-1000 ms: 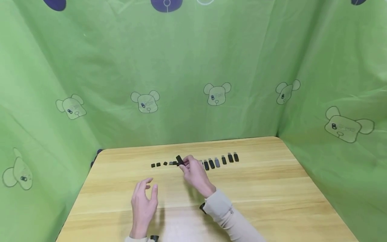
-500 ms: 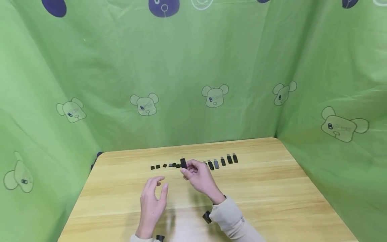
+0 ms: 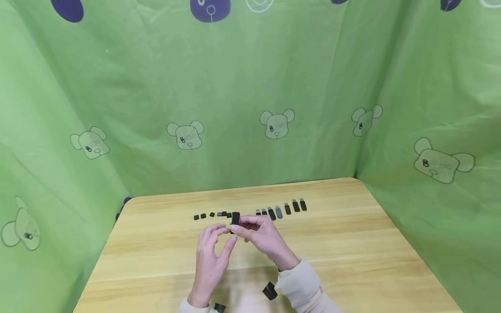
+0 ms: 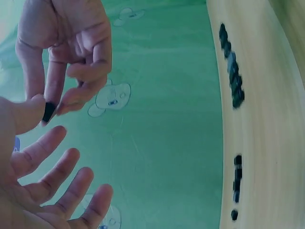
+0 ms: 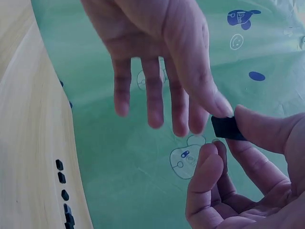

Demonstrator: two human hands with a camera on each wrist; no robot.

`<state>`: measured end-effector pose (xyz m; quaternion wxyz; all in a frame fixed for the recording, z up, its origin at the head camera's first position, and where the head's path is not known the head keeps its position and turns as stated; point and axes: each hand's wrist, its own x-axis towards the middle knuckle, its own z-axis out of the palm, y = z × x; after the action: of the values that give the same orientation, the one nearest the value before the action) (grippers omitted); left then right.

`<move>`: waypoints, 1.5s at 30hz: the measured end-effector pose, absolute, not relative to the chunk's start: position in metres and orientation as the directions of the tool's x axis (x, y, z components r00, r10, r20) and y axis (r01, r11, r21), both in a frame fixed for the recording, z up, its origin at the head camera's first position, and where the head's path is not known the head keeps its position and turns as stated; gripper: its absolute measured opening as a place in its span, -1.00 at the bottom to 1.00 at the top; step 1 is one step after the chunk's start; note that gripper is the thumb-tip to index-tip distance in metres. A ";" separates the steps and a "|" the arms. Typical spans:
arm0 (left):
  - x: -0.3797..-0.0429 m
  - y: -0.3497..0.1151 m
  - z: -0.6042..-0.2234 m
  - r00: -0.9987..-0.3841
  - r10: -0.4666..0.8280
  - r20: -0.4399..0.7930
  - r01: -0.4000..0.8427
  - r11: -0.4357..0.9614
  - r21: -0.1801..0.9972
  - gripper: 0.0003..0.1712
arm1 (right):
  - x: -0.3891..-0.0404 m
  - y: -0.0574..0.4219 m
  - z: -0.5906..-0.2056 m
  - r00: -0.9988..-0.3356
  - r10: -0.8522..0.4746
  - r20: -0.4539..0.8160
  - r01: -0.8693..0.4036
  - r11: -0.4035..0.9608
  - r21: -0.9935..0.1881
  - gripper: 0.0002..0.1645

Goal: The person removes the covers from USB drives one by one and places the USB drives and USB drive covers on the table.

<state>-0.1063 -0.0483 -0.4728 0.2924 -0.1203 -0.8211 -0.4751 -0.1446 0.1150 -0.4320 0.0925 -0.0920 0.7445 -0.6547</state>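
My right hand [image 3: 268, 241] pinches a black USB stick [image 3: 235, 218] between thumb and fingers, held up over the table. Beside it, my left hand [image 3: 211, 256] has its thumb and fingers spread, fingertips right at the stick. In the right wrist view the left thumb tip overlaps the top of the stick [image 5: 226, 128], and the other left fingers hang straight down. Much of the stick lies hidden behind the right fingers; a dark end [image 4: 48, 112] shows in the left wrist view.
Several USB sticks [image 3: 279, 212] with bare plugs lie in a row at the back right of the wooden table [image 3: 352, 261]. Left of them runs a line of several small black pieces like caps [image 3: 203, 215]. A green curtain [image 3: 231, 165] encloses the back and sides.
My left hand has moved right and up to the stick. My right hand has drawn back slightly toward me with the stick, which has turned from slanted to nearly upright.
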 end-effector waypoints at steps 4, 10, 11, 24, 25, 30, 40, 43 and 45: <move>-0.107 -0.046 -0.472 -0.808 -0.098 0.582 0.481 0.460 0.746 -0.77 | -0.141 0.113 -0.431 -0.960 -0.280 -0.011 -0.018 0.100 -0.995 -0.64; -0.106 -0.046 -0.470 -0.839 -0.110 0.534 0.463 0.373 0.804 -0.88 | -0.140 0.115 -0.429 -0.948 -0.317 0.032 -0.065 0.094 -0.993 -0.69; -0.106 -0.046 -0.470 -0.841 -0.108 0.531 0.462 0.369 0.806 -0.90 | -0.140 0.116 -0.429 -0.946 -0.322 0.039 -0.074 0.098 -0.992 -0.70; -0.105 -0.060 -0.469 -0.885 -0.010 0.465 0.437 0.324 0.839 -0.89 | -0.138 0.126 -0.425 -0.937 -0.344 0.062 -0.136 0.197 -0.971 -0.75; -0.106 -0.061 -0.468 -0.889 -0.014 0.457 0.430 0.315 0.846 -0.89 | -0.137 0.127 -0.426 -0.936 -0.344 0.072 -0.154 0.215 -0.964 -0.75; -0.106 -0.065 -0.465 -0.911 -0.053 0.408 0.381 0.264 0.886 -0.91 | -0.131 0.126 -0.431 -0.918 -0.375 0.126 -0.254 0.313 -0.915 -0.81; -0.106 -0.060 -0.463 -0.957 -0.051 0.286 0.278 0.124 0.953 -0.95 | -0.112 0.118 -0.439 -0.887 -0.431 0.163 -0.342 0.379 -0.860 -0.91; -0.106 -0.058 -0.464 -0.965 -0.073 0.253 0.245 0.104 0.964 -0.94 | -0.108 0.116 -0.440 -0.896 -0.413 0.165 -0.336 0.385 -0.859 -0.91; -0.106 -0.056 -0.465 -0.966 -0.093 0.241 0.231 0.099 0.968 -0.93 | -0.106 0.115 -0.439 -0.905 -0.396 0.158 -0.321 0.389 -0.863 -0.90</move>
<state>-0.1060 -0.0563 -0.4646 0.1212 -0.0473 -0.7313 -0.6695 -0.1056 0.1149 -0.4392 0.0368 -0.2153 0.8326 -0.5090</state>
